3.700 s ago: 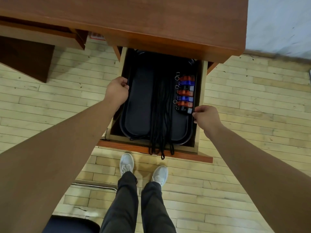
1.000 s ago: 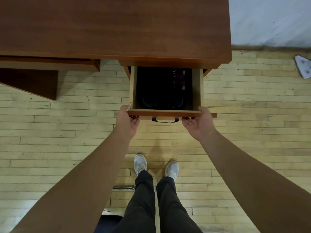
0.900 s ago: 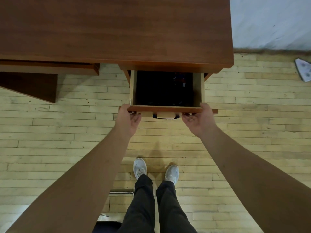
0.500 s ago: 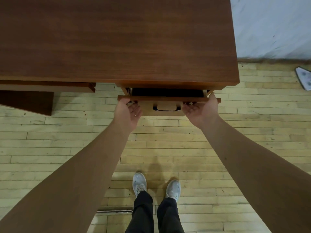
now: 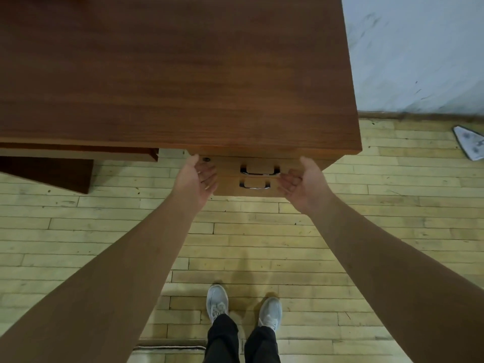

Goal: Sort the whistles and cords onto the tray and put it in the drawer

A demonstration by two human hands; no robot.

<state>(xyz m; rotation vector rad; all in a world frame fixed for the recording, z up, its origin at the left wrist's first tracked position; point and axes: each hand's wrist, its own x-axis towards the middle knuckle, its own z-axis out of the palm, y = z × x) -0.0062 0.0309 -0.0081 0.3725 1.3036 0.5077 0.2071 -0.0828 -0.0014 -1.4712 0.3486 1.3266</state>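
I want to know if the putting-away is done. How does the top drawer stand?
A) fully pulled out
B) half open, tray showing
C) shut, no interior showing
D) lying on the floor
C: the drawer front sits tucked under the desk top, no dark interior shows, and the left hand and right hand flank it.

Desk (image 5: pixel 183 74): reddish-brown, streaked wood grain; drawer front (image 5: pixel 229 165): lighter tan. Floor (image 5: pixel 262 244): pale yellow planks, dark-flecked; wall (image 5: pixel 419 53): bluish-white, scuffed grey. Shoes (image 5: pixel 216 301): light grey; trousers (image 5: pixel 222 341): black.

head view — steeply down, close
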